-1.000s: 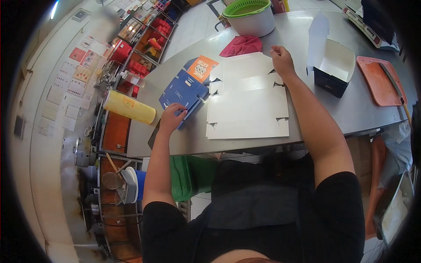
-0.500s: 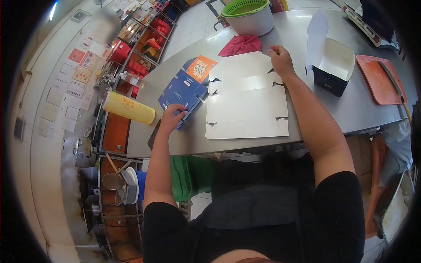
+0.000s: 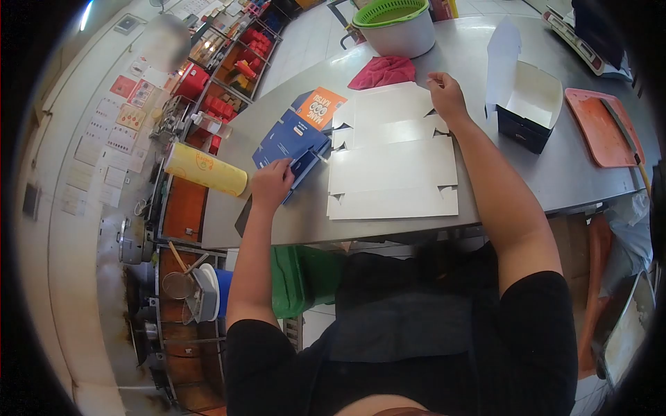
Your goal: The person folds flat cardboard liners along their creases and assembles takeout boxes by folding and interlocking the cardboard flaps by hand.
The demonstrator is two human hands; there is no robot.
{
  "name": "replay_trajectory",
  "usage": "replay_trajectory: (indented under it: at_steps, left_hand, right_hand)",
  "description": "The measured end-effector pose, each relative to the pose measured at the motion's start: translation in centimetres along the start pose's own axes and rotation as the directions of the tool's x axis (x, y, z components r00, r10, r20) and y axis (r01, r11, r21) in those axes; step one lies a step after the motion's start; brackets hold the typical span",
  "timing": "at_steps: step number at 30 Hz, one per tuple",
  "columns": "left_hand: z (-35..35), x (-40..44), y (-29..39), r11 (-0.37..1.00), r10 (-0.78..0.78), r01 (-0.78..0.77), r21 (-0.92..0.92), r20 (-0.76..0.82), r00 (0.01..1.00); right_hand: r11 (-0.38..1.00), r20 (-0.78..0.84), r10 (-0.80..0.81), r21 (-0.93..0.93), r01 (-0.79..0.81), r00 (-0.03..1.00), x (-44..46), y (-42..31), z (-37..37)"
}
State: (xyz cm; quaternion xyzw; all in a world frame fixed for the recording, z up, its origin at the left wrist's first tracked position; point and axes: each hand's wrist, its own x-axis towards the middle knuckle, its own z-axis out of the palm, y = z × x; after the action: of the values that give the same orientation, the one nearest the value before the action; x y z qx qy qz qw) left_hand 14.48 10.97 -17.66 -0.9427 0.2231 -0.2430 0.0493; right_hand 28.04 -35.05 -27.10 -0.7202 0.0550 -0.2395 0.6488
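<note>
A stack of flat white box blanks (image 3: 392, 166) with slots along the sides lies on the steel table in front of me. To its left are flat blue box blanks (image 3: 283, 141) with an orange printed panel. My left hand (image 3: 272, 182) is closed at the near edge of the blue blanks, fingers curled over a raised flap. My right hand (image 3: 447, 98) rests by the top right corner of the white blanks, its fingers curled in; whatever they hold, if anything, is hidden. A folded box (image 3: 525, 128), dark outside and white inside, stands open-lidded farther right.
A yellow roll (image 3: 206, 170) lies at the table's left edge. Behind the blanks are a pink cloth (image 3: 383, 73) and a white tub (image 3: 402, 38) with a green basket (image 3: 390, 12). An orange tray (image 3: 595, 142) with a knife (image 3: 619, 125) sits at right, below a scale (image 3: 572, 41).
My left hand has curled its fingers and closed on the edge of the blue blanks, lifting a flap slightly. My right hand has stayed in place.
</note>
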Motion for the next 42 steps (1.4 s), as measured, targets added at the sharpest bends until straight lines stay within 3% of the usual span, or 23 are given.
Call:
replay_trajectory:
  at_steps: [6, 9, 11, 13, 17, 20, 21, 23, 26, 28, 29, 31, 32, 34, 37, 39, 40, 42]
  left_hand:
    - [0.7, 1.4, -1.4, 0.948, -0.123, 0.048, 0.314, 0.225, 0.967]
    - [-1.0, 3.7, -3.9, 0.905, -0.205, 0.115, 0.410, 0.184, 0.961]
    - [-3.7, 5.1, -5.2, 0.920, -0.154, 0.122, 0.373, 0.058, 0.986]
    - [-6.8, 6.8, -6.3, 0.860, -0.194, 0.167, 0.482, 0.007, 0.981]
    - [-13.8, 8.8, -6.7, 0.846, -0.348, 0.406, 0.346, -0.219, 0.912]
    - [-16.4, 8.3, -8.1, 0.932, -0.330, 0.362, 0.027, -0.355, 0.875]
    - [-16.2, 7.9, -8.2, 0.742, -0.553, 0.352, -0.571, -0.224, 0.803]
    - [-15.9, 7.3, -6.2, 0.465, -0.610, 0.311, -0.829, -0.045, 0.791]
    - [-13.0, 6.0, -0.6, 0.035, -0.645, 0.335, -0.942, 0.235, 0.727]
    - [-6.6, 2.9, 4.1, -0.035, -0.604, 0.445, -0.895, 0.373, 0.704]
    - [-3.1, 2.5, 4.5, -0.111, -0.449, 0.495, -0.862, 0.488, 0.748]
    - [-0.1, 1.3, 7.9, 0.029, -0.306, 0.691, -0.723, 0.652, 0.694]
    - [0.1, 0.6, 9.6, 0.158, -0.341, 0.701, -0.696, 0.627, 0.700]
    - [-0.1, -0.9, 12.3, 0.401, -0.405, 0.690, -0.603, 0.559, 0.723]
    - [-0.7, -2.6, 12.3, 0.706, -0.319, 0.491, -0.510, 0.390, 0.864]
    - [-1.5, -3.7, 12.5, 0.839, -0.150, 0.277, -0.469, 0.291, 0.945]
    - [-2.0, -4.2, 12.7, 0.885, -0.062, 0.167, -0.434, 0.246, 0.967]
    - [-3.6, -4.7, 13.4, 0.915, 0.004, 0.109, -0.390, 0.278, 0.961]
  right_hand:
    - [1.000, 0.008, -0.017, -0.018, 0.018, 1.000, 0.1, 0.3, 0.0]
    - [1.000, 0.001, -0.028, -0.013, 0.028, 1.000, 0.3, 1.1, 0.0]
    - [0.999, -0.003, -0.036, -0.016, 0.036, 0.999, 0.7, 1.4, 0.2]
    - [0.999, -0.006, -0.037, -0.027, 0.037, 0.999, 0.6, 1.3, 0.4]
    - [0.998, -0.004, -0.060, -0.036, 0.060, 0.998, 0.4, 0.8, 0.3]
    - [0.998, -0.012, -0.044, -0.051, 0.043, 0.999, 0.0, 0.3, 0.2]
    - [0.998, -0.013, -0.046, -0.054, 0.045, 0.999, 0.0, 0.1, 0.2]
    - [0.998, -0.013, -0.046, -0.033, 0.046, 0.999, 0.3, 0.5, 0.3]
    - [0.996, -0.031, -0.037, 0.078, 0.039, 0.999, 0.6, 0.7, 0.3]
    - [0.981, -0.076, -0.025, 0.190, 0.040, 0.997, 0.5, -0.4, -0.2]
    - [0.985, -0.126, -0.018, 0.166, 0.039, 0.992, -0.1, -1.7, -0.7]
    - [0.978, -0.117, -0.003, 0.208, 0.027, 0.993, -0.1, -2.1, -1.0]
    - [0.974, -0.111, -0.001, 0.226, 0.026, 0.994, 0.1, -2.6, -1.1]
    - [0.982, -0.045, -0.155, 0.098, 0.159, 0.987, -2.1, -4.9, -2.1]
    - [0.974, 0.143, -0.225, 0.016, 0.225, 0.964, -8.9, -9.6, -4.7]
    - [0.886, 0.355, -0.389, -0.107, 0.450, 0.850, -13.2, -10.7, -7.9]
    - [0.832, 0.470, -0.351, -0.240, 0.500, 0.810, -15.4, -11.5, -9.7]
    - [0.734, 0.618, -0.242, -0.387, 0.558, 0.748, -18.9, -13.3, -12.6]
